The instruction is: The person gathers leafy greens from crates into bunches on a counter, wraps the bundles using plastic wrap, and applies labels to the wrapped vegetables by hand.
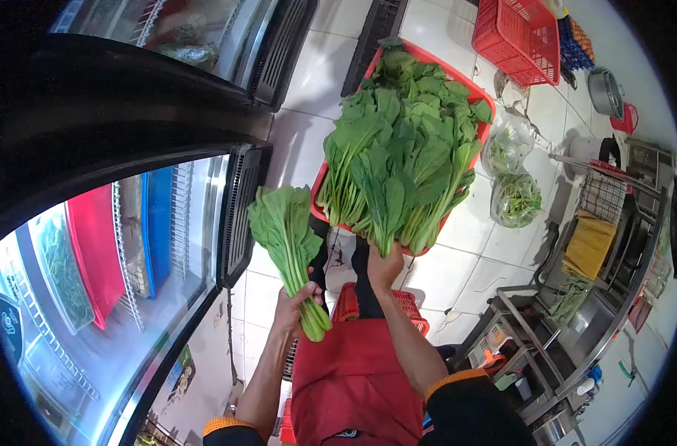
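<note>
My left hand (295, 306) is wrapped round the stems of a bunch of leafy greens (285, 227), held leaves-up to the left of the basket. Stem ends stick out below the fist. My right hand (385, 265) is closed on the stem ends of more leafy greens (383, 186) at the near edge of the pile. Those leaves still lie on the heap. Under the pile is a red basket (487, 130), its rim showing at the right and far sides. Whether my right hand holds one stalk or several is hidden.
At left stands a lit glass-door fridge (130, 245) with trays on racks. Two plastic bags of greens (517, 201) lie on the tiled floor right of the basket. Beyond is a red crate (517, 41). A metal rack with a yellow cloth (590, 247) stands at right.
</note>
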A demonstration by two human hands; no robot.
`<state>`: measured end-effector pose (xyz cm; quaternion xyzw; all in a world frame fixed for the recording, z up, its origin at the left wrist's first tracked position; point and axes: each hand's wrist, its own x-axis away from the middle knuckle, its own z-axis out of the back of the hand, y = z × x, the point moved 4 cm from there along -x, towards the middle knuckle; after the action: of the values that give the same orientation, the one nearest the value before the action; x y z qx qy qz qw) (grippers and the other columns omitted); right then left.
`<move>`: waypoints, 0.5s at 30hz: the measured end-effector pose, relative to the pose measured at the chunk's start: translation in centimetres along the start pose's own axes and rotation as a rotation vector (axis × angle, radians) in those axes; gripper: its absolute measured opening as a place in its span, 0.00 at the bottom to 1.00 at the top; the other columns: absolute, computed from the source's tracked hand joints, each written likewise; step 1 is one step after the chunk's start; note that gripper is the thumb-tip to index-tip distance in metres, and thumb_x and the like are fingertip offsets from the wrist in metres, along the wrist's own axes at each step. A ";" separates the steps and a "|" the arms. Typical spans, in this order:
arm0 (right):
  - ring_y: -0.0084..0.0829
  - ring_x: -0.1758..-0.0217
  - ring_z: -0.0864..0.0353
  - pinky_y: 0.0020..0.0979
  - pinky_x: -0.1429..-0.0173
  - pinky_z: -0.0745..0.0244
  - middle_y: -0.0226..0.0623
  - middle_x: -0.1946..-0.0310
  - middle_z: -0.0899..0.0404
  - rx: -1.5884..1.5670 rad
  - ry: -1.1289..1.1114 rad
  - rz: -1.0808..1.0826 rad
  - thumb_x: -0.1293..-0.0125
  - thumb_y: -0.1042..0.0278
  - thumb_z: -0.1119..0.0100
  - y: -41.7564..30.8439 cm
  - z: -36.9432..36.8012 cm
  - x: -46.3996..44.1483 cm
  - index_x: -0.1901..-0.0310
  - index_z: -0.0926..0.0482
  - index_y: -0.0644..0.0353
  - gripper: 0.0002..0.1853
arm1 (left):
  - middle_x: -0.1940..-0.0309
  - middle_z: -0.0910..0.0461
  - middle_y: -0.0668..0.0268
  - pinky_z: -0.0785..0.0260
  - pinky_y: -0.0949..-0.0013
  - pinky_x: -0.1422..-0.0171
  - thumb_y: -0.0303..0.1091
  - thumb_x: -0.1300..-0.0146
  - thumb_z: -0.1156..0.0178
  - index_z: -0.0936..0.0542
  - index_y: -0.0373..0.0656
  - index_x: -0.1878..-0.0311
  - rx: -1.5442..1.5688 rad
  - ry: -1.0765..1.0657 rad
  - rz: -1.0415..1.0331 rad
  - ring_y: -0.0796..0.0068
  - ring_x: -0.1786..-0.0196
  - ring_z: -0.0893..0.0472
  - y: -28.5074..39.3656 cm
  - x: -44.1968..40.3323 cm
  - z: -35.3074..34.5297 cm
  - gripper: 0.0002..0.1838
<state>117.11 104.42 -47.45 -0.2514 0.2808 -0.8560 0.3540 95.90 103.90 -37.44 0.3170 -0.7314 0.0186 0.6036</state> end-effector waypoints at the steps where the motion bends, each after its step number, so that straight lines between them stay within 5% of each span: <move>1: 0.47 0.64 0.20 0.40 0.59 0.28 0.46 0.68 0.21 -0.188 0.049 0.078 0.48 0.72 0.36 -1.5 1.6 0.0 0.59 0.24 0.66 0.15 | 0.69 0.24 0.62 0.27 0.74 0.67 0.28 0.40 0.38 0.35 0.35 0.40 -0.025 -0.012 0.001 0.76 0.71 0.23 0.0 -0.2 -0.8 0.26; 2: 0.47 0.64 0.20 0.40 0.59 0.28 0.46 0.68 0.21 -0.189 0.053 0.088 0.48 0.72 0.36 -2.6 3.0 0.1 0.59 0.24 0.66 0.15 | 0.67 0.22 0.60 0.26 0.74 0.66 0.29 0.39 0.38 0.35 0.35 0.40 -0.033 -0.014 0.016 0.77 0.70 0.23 -0.1 -0.5 -1.7 0.26; 4: 0.32 0.63 0.21 0.31 0.54 0.28 0.39 0.65 0.20 -0.357 -0.185 -0.005 0.42 0.75 0.40 -4.7 4.8 0.3 0.54 0.25 0.68 0.14 | 0.60 0.20 0.58 0.26 0.71 0.63 0.31 0.38 0.39 0.35 0.37 0.39 -0.083 -0.052 0.039 0.74 0.67 0.22 -0.2 -1.6 -4.1 0.26; 5: 0.25 0.66 0.24 0.28 0.60 0.27 0.34 0.67 0.21 -0.303 -0.259 0.064 0.38 0.74 0.42 -6.5 6.0 0.4 0.55 0.25 0.67 0.11 | 0.58 0.20 0.57 0.26 0.71 0.63 0.32 0.38 0.39 0.34 0.37 0.40 -0.095 -0.074 0.038 0.73 0.66 0.22 -0.3 -2.2 -5.3 0.25; 8: 0.33 0.69 0.23 0.34 0.62 0.28 0.41 0.68 0.23 -0.487 -0.459 -0.078 0.41 0.75 0.41 -7.9 6.7 1.5 0.57 0.25 0.67 0.11 | 0.61 0.21 0.62 0.25 0.70 0.60 0.30 0.37 0.40 0.27 0.37 0.48 -0.122 -0.106 0.075 0.74 0.62 0.22 -0.9 -4.0 -8.6 0.16; 10: 0.28 0.70 0.25 0.30 0.65 0.28 0.37 0.68 0.25 -0.422 -0.445 0.012 0.37 0.73 0.42 -8.3 7.2 1.5 0.55 0.25 0.67 0.10 | 0.63 0.21 0.64 0.25 0.69 0.59 0.27 0.39 0.39 0.26 0.37 0.51 -0.232 -0.141 0.003 0.75 0.62 0.22 0.3 -3.7 -10.6 0.14; 15: 0.22 0.65 0.25 0.22 0.69 0.27 0.34 0.59 0.29 -0.577 -0.507 -0.218 0.31 0.64 0.46 -7.8 7.9 0.8 0.51 0.27 0.64 0.13 | 0.65 0.21 0.65 0.24 0.70 0.62 0.25 0.42 0.37 0.25 0.37 0.54 -0.236 -0.196 0.009 0.75 0.66 0.21 0.7 -3.9 -10.9 0.13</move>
<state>117.91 106.05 -36.47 -0.5722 0.3849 -0.6854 0.2339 105.39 110.67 -37.77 0.2406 -0.7853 -0.0959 0.5624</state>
